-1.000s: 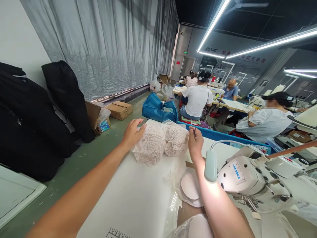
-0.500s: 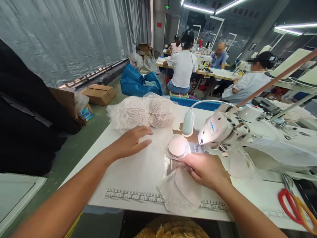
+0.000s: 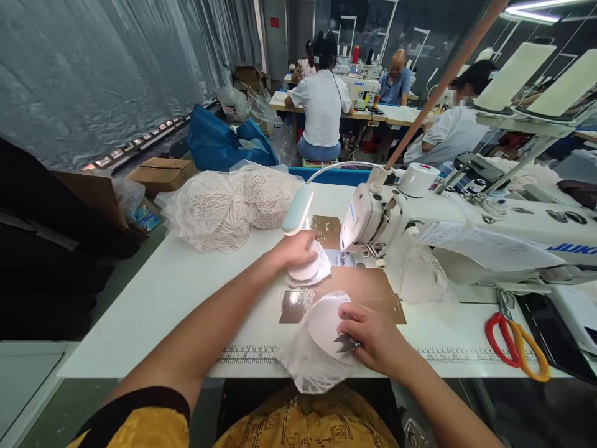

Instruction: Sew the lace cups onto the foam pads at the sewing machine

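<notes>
My left hand (image 3: 298, 250) reaches to the lamp-lit spot beside the needle, its fingers closed on the edge of a pale bra cup (image 3: 303, 271) with white lace along it. Nearer the table's front edge, my right hand (image 3: 373, 336) holds small thread snips (image 3: 346, 343), blades pointing left. Its thumb and forefinger also touch the rim of a second bra cup (image 3: 323, 326), from which sheer lace hangs over the front edge. The sewing machine head (image 3: 373, 214) stands right of my left hand. The snips' handles are hidden in my palm.
Heaped lace cups (image 3: 228, 202) lie at the back left. A small lamp (image 3: 298, 208) hangs over the work. Red and orange scissors (image 3: 517, 342) and a dark phone (image 3: 557, 333) lie at the right. More lace (image 3: 422, 274) sits behind the needle. Several people work at tables beyond.
My left hand has moved right from the bare table onto the cup by the needle. My right hand has left that cup, come nearer to me, and now shows the snips. The view has shifted.
</notes>
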Available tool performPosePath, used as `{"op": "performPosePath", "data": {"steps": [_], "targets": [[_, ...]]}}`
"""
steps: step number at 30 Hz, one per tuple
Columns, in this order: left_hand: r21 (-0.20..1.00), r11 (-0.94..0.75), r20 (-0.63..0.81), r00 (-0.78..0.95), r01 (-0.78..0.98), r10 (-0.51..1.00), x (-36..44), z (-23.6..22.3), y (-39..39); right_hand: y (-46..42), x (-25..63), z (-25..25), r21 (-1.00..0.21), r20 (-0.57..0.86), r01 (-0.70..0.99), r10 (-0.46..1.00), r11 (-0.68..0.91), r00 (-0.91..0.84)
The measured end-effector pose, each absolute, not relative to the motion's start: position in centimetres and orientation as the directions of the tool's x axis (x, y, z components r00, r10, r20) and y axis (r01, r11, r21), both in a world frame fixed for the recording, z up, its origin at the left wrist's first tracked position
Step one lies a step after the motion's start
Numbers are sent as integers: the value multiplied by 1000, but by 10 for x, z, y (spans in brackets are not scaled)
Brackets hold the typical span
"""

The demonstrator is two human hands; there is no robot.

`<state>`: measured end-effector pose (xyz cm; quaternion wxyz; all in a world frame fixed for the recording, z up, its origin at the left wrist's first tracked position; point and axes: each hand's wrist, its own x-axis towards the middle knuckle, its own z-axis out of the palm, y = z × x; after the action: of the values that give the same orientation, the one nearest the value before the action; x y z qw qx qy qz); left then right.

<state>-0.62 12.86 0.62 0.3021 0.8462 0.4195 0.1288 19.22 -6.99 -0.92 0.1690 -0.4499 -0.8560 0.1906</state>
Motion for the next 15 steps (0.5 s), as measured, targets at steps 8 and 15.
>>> {"op": "performPosePath", "data": {"steps": [8, 15], "targets": [[848, -238, -159, 656, 473, 738, -22, 21, 98, -61, 217, 3, -739, 11, 654, 974, 161, -227], [897, -172, -160, 663, 406, 731, -22, 18, 90, -8, 188, -2, -825, 57, 558, 995, 94, -83]]}}
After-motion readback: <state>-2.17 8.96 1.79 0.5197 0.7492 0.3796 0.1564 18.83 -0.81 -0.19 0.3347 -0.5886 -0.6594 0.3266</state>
